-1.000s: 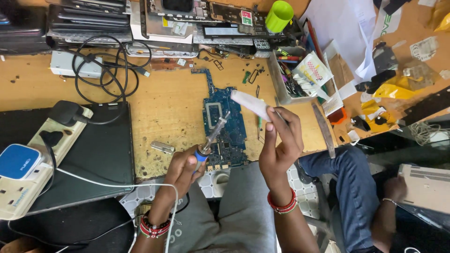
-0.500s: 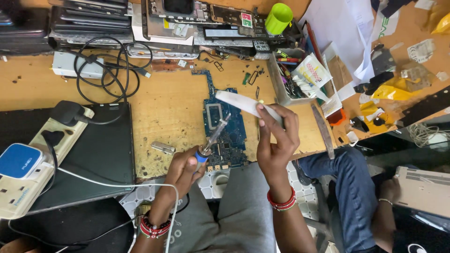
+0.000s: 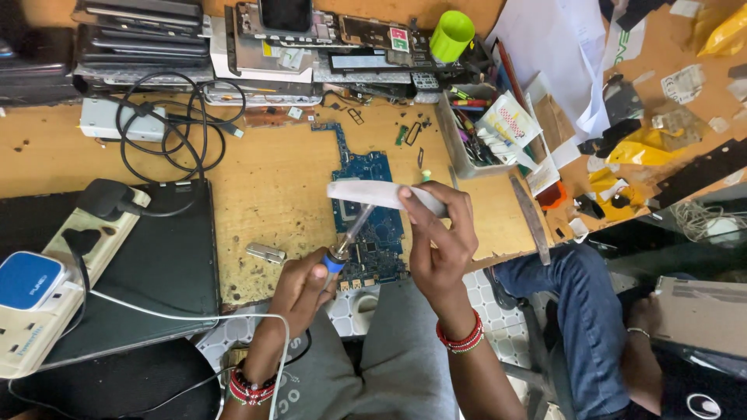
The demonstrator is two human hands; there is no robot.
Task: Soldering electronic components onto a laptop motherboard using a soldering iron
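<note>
A: What do I see now?
B: My left hand (image 3: 299,284) is closed on the blue-handled soldering iron (image 3: 348,237), its tip over the blue circuit board (image 3: 366,206) on the wooden worktop (image 3: 264,179). My right hand (image 3: 440,241) is clamped on a flat white strip (image 3: 373,194).
A: How far?
B: I judge the soldering is in the middle, the board not yet put aside

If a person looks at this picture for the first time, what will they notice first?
Probably the two hands at bottom centre: the left hand holds a blue-handled soldering iron and the right hand holds a white strip above a blue circuit board on the wooden bench. Next, the bright green cup at the top.
</note>
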